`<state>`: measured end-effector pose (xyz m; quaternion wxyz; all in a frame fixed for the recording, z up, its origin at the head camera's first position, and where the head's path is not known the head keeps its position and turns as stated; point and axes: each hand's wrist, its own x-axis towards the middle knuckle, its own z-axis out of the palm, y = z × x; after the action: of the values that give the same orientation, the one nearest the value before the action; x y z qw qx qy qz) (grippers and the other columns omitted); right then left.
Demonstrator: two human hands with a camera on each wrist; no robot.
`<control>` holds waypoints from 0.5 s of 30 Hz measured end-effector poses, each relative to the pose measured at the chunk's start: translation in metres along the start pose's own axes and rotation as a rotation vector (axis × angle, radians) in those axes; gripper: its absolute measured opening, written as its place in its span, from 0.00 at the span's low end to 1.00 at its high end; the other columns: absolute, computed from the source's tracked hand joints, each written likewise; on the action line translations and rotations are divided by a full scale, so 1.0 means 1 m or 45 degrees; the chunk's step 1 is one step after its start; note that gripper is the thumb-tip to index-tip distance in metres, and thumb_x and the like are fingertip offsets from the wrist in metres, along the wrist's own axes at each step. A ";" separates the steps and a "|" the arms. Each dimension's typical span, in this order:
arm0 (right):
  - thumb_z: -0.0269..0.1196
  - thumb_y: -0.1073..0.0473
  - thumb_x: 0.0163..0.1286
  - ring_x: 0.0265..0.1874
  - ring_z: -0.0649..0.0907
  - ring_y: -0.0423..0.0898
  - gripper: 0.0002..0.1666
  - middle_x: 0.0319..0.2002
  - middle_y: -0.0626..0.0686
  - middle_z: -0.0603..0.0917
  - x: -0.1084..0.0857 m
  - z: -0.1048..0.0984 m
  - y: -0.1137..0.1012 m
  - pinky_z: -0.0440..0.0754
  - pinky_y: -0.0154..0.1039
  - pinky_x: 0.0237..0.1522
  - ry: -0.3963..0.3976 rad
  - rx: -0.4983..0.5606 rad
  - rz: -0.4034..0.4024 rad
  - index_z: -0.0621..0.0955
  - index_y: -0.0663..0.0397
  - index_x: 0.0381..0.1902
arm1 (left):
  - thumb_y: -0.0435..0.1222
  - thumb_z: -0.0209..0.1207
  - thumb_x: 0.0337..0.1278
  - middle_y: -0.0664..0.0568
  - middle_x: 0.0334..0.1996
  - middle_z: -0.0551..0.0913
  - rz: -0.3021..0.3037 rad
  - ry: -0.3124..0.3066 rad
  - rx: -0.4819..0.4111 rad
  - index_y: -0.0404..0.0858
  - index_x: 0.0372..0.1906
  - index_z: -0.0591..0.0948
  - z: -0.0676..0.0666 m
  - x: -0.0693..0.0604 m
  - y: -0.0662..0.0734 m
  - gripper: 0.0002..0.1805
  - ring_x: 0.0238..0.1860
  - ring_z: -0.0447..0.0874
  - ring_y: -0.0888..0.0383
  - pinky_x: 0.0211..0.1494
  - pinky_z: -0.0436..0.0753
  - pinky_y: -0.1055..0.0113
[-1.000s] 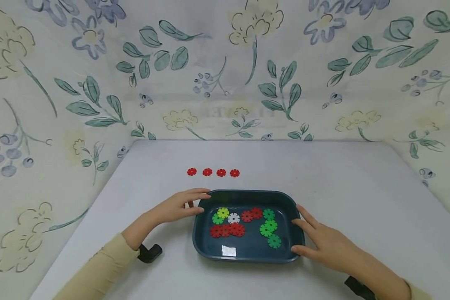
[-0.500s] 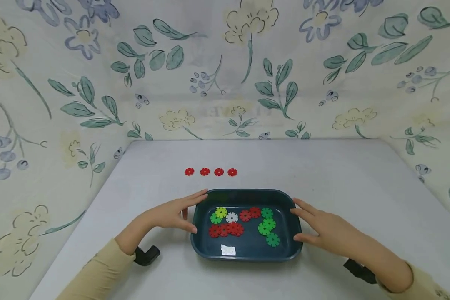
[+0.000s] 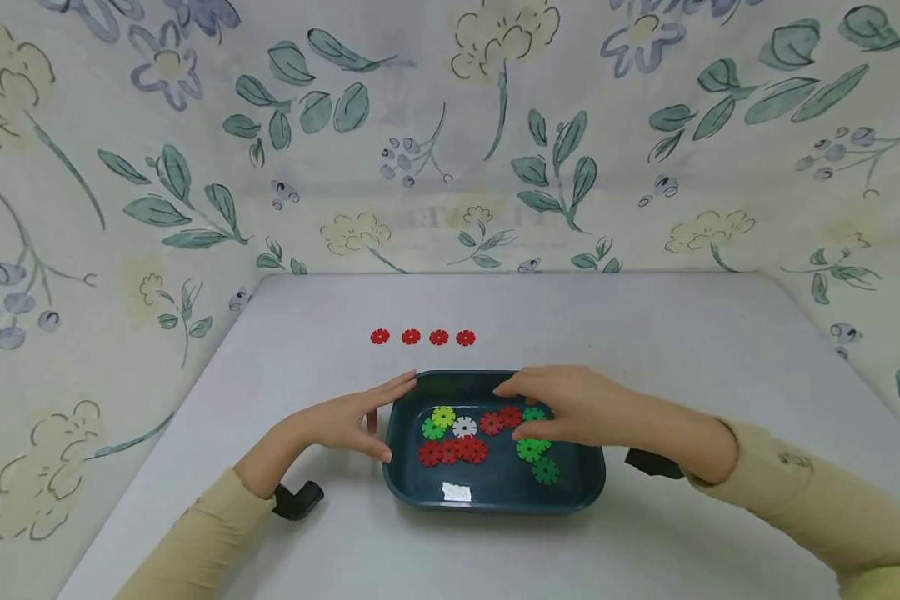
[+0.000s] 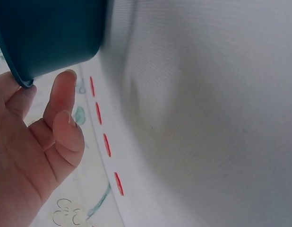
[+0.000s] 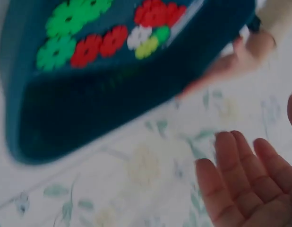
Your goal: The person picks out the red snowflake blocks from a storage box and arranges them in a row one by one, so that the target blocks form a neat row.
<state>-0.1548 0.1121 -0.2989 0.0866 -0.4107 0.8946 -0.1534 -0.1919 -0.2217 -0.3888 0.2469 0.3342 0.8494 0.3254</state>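
Left hand [image 3: 333,423] spread at 9 o'clock of the tray [image 3: 510,492]; right hand [image 3: 581,406] hangs over its 2 o'clock part, spread, pinching nothing visible. Red disc pair [image 3: 492,423] in tray, at right hand's 9 o'clock, nearer that hand; tray's long axis 9-to-3.

Soft, even light leaves a squarish glare on the tray [image 3: 502,485] (the right wrist view is blurry).

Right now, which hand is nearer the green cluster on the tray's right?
Right. The right hand is over the green cluster, partly hiding it; the left hand is at the tray's left rim.
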 end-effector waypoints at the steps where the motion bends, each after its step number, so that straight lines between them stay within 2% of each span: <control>1: 0.64 0.47 0.59 0.45 0.80 0.44 0.29 0.50 0.50 0.80 0.009 0.003 -0.003 0.79 0.39 0.43 -0.038 0.024 -0.027 0.75 0.52 0.56 | 0.46 0.67 0.43 0.48 0.73 0.42 0.007 0.001 -0.001 0.43 0.72 0.48 0.000 0.000 0.000 0.53 0.59 0.60 0.52 0.40 0.77 0.68; 4: 0.66 0.50 0.57 0.49 0.78 0.46 0.29 0.50 0.49 0.80 0.038 0.014 -0.009 0.78 0.38 0.47 -0.152 0.108 -0.086 0.76 0.51 0.56 | 0.46 0.67 0.44 0.48 0.73 0.42 0.024 0.011 0.003 0.43 0.72 0.49 0.000 0.000 -0.001 0.52 0.60 0.60 0.51 0.42 0.77 0.67; 7: 0.67 0.52 0.56 0.50 0.77 0.46 0.29 0.49 0.50 0.80 0.063 0.028 -0.008 0.77 0.35 0.47 -0.250 0.139 -0.178 0.76 0.53 0.55 | 0.46 0.67 0.43 0.48 0.73 0.42 0.042 0.024 0.011 0.43 0.71 0.50 -0.001 0.002 -0.002 0.52 0.60 0.60 0.52 0.43 0.77 0.66; 10: 0.67 0.52 0.56 0.50 0.76 0.45 0.28 0.49 0.50 0.79 0.083 0.045 -0.005 0.76 0.31 0.47 -0.340 0.112 -0.266 0.77 0.53 0.55 | 0.46 0.68 0.42 0.48 0.73 0.43 0.066 0.032 0.020 0.43 0.71 0.53 -0.001 0.002 -0.003 0.51 0.59 0.62 0.54 0.43 0.77 0.65; 15: 0.68 0.52 0.55 0.51 0.73 0.41 0.28 0.51 0.48 0.78 0.104 0.074 0.002 0.73 0.26 0.47 -0.416 0.049 -0.397 0.77 0.50 0.55 | 0.49 0.68 0.40 0.46 0.72 0.46 0.124 0.045 0.070 0.42 0.68 0.60 -0.003 0.002 -0.005 0.48 0.58 0.64 0.55 0.43 0.77 0.64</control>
<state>-0.2033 0.0191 -0.3723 0.2132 -0.5616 0.7914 -0.1134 -0.1972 -0.2243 -0.3904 0.2065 0.3759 0.8451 0.3192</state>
